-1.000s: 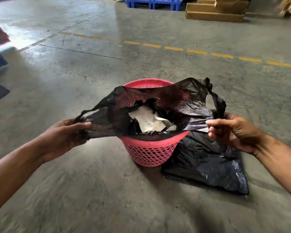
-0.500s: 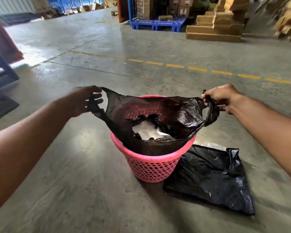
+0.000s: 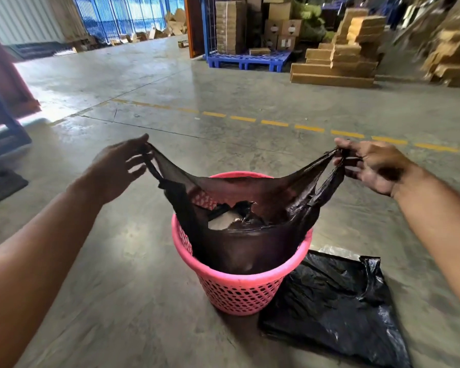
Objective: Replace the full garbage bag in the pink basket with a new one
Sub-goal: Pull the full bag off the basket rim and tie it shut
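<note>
A pink perforated basket [image 3: 239,290] stands on the concrete floor. Inside it sits a black garbage bag [image 3: 252,248] with white paper waste [image 3: 219,221] showing in its mouth. My left hand [image 3: 117,168] pinches the bag's left handle and my right hand [image 3: 369,163] pinches the right handle. Both handles are stretched up and outward above the rim, so the bag's top stands clear of the basket. A second black bag [image 3: 335,312] lies flat on the floor just right of the basket.
A dashed yellow line [image 3: 276,123] crosses the floor behind the basket. Beyond it stand a blue pallet [image 3: 247,59] with stacked boxes and piles of flat cardboard [image 3: 337,65]. A dark mat [image 3: 0,181] and a blue frame [image 3: 8,128] are at the left.
Both hands have risen and spread apart, pulling the bag's handles taut and lifting its upper part out of the basket. The view has tilted up, showing more of the warehouse.
</note>
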